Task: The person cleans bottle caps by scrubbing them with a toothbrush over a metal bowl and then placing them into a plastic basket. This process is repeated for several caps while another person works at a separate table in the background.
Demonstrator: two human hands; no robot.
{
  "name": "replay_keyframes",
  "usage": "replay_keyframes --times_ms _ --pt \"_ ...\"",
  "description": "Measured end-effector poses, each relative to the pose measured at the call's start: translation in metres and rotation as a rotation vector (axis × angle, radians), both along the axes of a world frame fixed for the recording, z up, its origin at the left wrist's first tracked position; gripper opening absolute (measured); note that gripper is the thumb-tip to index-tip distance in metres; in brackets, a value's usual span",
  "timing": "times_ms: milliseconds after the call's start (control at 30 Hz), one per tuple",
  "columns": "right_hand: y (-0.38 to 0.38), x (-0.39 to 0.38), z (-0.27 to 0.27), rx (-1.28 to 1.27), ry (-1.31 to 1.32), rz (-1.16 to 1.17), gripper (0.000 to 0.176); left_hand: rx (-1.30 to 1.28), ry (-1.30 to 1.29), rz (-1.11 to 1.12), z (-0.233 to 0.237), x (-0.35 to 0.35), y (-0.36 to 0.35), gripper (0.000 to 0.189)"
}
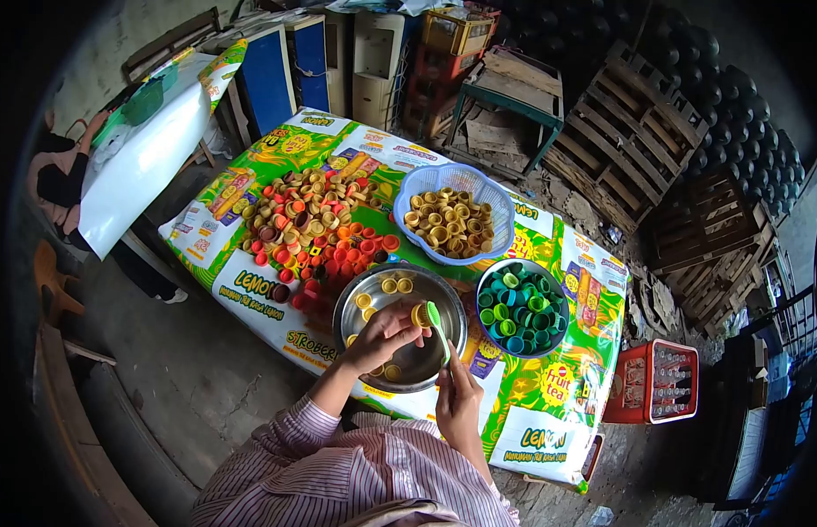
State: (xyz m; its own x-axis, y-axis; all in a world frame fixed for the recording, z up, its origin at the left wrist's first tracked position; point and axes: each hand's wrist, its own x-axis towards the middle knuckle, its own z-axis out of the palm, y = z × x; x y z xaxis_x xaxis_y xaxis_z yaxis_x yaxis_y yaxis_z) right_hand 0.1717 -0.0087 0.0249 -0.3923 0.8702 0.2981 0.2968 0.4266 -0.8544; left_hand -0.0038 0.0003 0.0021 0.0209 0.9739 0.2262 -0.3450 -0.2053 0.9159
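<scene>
My left hand (pixel 382 336) pinches a yellow bottle cap (pixel 420 315) above the steel bowl (pixel 459 316). In my right hand (pixel 459 397) is a green and white toothbrush (pixel 440 328), its head close against the cap. Several yellow caps (pixel 391 285) lie inside the bowl, partly hidden under my left hand and forearm. Just beyond the bowl spreads a loose heap of red caps (pixel 347 255) and tan caps (pixel 307 206). A pale blue plastic basket (pixel 402 195) holds many tan caps. To the right, a dark-rimmed bowl (pixel 562 329) is filled with green caps (pixel 521 303).
The table wears a printed plastic cover (pixel 553 426). A red bottle crate (pixel 637 382) stands off its right edge. Wooden pallets (pixel 624 132) lean behind it, near a small worn table (pixel 518 79). At the left, another person (pixel 61 184) is partly hidden by a white sheet (pixel 145 158).
</scene>
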Motion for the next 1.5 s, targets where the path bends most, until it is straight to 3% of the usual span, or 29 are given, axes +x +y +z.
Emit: replay_keyframes --times_ms 67,300,467,533,600,800,900,1000,1300,1500 --pt "-0.002 -0.001 0.006 -0.026 -0.006 -0.004 0.045 -0.018 0.024 -0.024 0.002 -0.002 -0.001 0.031" --pt "-0.004 -0.001 0.005 0.053 -0.079 0.023 0.047 -0.277 -0.294 -0.101 0.004 0.003 -0.003 0.037" --pt "-0.003 0.000 0.004 -0.013 -0.043 0.046 0.045 -0.189 -0.293 -0.154 0.009 0.006 0.001 0.034" --pt "-0.003 0.000 0.003 -0.060 -0.013 0.052 0.044 -0.215 -0.359 -0.035 0.025 0.012 -0.001 0.034" --pt "-0.003 0.000 0.003 -0.077 -0.011 0.058 0.043 -0.172 -0.377 -0.077 0.008 0.004 0.001 0.034" --pt "-0.001 0.001 0.005 -0.100 -0.025 0.000 0.042 -0.116 -0.357 -0.140 0.001 0.000 0.000 0.034" --pt "0.000 0.002 0.003 -0.087 0.002 -0.001 0.043 -0.132 -0.027 -0.049 0.002 -0.004 -0.002 0.035" --pt "0.000 0.001 0.002 -0.077 0.003 0.006 0.044 -0.064 -0.084 0.042 0.018 0.002 -0.001 0.033" --pt "-0.001 0.000 -0.002 0.045 -0.081 -0.037 0.048 -0.086 0.024 0.016 -0.018 -0.002 0.004 0.037" --pt "-0.003 -0.001 0.003 -0.012 -0.091 -0.035 0.048 -0.131 0.088 0.055 -0.028 -0.004 0.008 0.042"
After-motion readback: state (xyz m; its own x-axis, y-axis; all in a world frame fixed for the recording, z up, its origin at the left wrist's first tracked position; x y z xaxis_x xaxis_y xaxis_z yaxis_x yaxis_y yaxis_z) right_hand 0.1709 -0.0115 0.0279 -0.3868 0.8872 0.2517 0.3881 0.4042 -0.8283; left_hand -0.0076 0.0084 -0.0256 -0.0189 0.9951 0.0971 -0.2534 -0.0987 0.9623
